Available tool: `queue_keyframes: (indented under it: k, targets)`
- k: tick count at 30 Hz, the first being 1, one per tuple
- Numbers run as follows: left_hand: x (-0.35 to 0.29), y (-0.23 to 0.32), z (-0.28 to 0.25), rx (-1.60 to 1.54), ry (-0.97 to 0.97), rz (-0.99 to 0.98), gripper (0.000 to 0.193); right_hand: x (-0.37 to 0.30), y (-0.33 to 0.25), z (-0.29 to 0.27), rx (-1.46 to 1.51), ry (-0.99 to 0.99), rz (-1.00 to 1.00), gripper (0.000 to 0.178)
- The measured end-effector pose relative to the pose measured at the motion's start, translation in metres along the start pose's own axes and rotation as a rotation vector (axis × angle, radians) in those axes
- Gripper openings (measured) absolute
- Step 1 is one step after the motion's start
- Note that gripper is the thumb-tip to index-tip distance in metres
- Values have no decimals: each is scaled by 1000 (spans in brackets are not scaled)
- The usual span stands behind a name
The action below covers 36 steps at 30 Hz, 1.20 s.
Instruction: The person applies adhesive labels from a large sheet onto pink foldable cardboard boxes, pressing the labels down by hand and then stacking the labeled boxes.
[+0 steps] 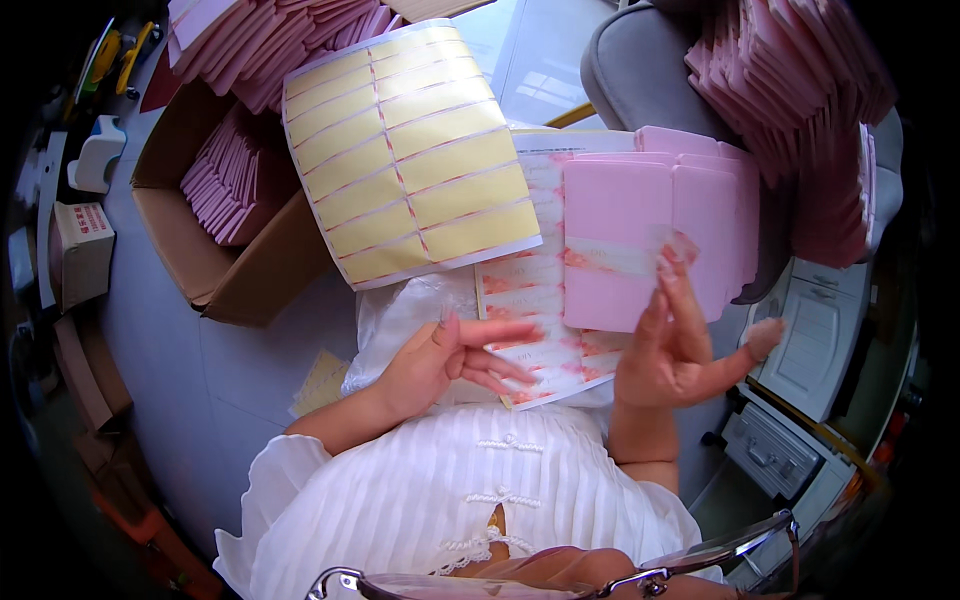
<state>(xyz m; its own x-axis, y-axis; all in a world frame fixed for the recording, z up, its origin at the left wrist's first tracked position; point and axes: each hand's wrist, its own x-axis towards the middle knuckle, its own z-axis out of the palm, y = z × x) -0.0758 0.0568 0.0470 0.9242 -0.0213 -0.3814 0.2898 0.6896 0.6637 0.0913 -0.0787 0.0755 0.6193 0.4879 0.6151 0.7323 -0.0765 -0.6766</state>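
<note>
My left hand is open, its fingers stretched over the lower part of a sheet of white labels with orange-pink print on my lap. To the right, my right hand is raised over the near edge of a pile of flat pink envelope-like packets, its fingers apart. One fingertip, slightly blurred, is by the right end of a pale printed label lying across the front packet. I see nothing clearly held in either hand. Beyond my left hand lies a yellow backing sheet marked off in rectangles.
At the left stands an open cardboard box with pink packets inside; more packets are heaped behind it. A tall stack of packets rests on a grey chair at the far right. White cabinets stand at the right.
</note>
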Motion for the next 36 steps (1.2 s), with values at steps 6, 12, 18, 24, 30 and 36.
queue_keyframes:
  k: [6,12,18,24,30,36]
  targets:
    - [47,0,18,198,-284,368,77,-8,2,0,10,-351,-235,90]
    - [65,-3,38,150,-239,421,71,-21,20,-45,-249,-82,-215,102]
    - [81,-10,62,331,-222,405,64,-12,31,-46,881,16,702,107]
    - [102,-18,61,1271,-14,837,64,-8,33,-61,515,59,677,93]
    - [115,-16,71,1552,43,607,66,6,53,-73,199,186,673,91]
    - [126,-27,72,1781,87,581,67,-4,77,-63,-2,201,623,90]
